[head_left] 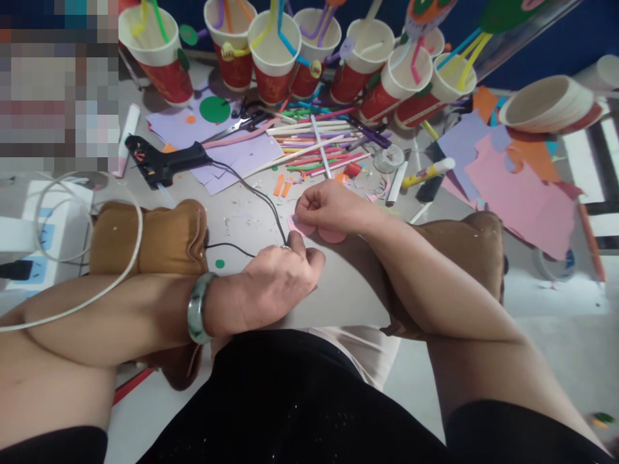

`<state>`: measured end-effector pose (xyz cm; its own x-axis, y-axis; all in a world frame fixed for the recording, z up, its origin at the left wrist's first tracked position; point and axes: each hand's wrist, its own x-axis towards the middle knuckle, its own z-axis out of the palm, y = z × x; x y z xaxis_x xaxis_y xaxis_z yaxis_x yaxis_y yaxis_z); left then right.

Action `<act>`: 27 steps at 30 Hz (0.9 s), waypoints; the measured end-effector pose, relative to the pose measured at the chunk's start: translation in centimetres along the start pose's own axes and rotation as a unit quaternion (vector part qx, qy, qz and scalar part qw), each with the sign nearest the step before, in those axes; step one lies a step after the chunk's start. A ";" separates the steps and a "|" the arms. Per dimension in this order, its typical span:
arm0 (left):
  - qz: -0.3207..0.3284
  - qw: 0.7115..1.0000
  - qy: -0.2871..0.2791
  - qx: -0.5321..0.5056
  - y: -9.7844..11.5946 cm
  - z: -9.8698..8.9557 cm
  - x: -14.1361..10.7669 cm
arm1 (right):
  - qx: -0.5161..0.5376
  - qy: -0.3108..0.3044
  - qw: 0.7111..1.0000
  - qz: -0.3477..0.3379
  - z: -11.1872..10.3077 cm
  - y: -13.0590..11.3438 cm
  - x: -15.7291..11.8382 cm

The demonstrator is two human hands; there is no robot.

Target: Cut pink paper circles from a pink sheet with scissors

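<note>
My left hand (271, 280) is curled close to the table's front, a bangle on its wrist. Its fingers are pressed together, and whatever they may hold is hidden. Just beyond it, my right hand (329, 206) makes a pinch over a rounded pink paper piece (302, 229), its fingertips touching the edge. What sits inside that pinch is too small to make out. A second rounded pink piece (333, 236) lies partly under the right hand. Left of the hands rests a black glue gun (167, 161), its cord running toward my left hand.
Paper cups (275, 58) with bent straws line the back. Scissors (236, 125) and many coloured sticks (309, 145) lie before them. A yellow marker (428, 173), pink paper sheets (522, 187) and stacked cups (546, 106) are at right. Brown cushions (147, 238) flank the table front; a power strip (53, 225) is left.
</note>
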<state>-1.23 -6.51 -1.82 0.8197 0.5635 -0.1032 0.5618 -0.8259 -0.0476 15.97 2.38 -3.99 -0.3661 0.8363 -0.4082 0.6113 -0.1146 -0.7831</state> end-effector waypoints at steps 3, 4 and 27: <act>-0.003 1.000 -0.005 -0.007 0.0 0.0 0.0 | 0.000 0.007 1.000 -0.003 0.1 0.0 0.0; -0.005 1.000 -0.008 -0.010 0.0 0.0 0.0 | 0.000 0.008 1.000 -0.003 0.1 0.0 0.0; -0.040 0.998 -0.053 -0.005 -0.6 1.0 0.5 | 0.025 0.023 0.999 0.019 0.2 -0.3 -0.3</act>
<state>-1.24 -5.77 -2.84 0.7554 0.6226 -0.2042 0.6270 -0.7774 -0.0505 15.77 2.04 -3.71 -0.3093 0.8548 -0.4167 0.5873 -0.1729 -0.7907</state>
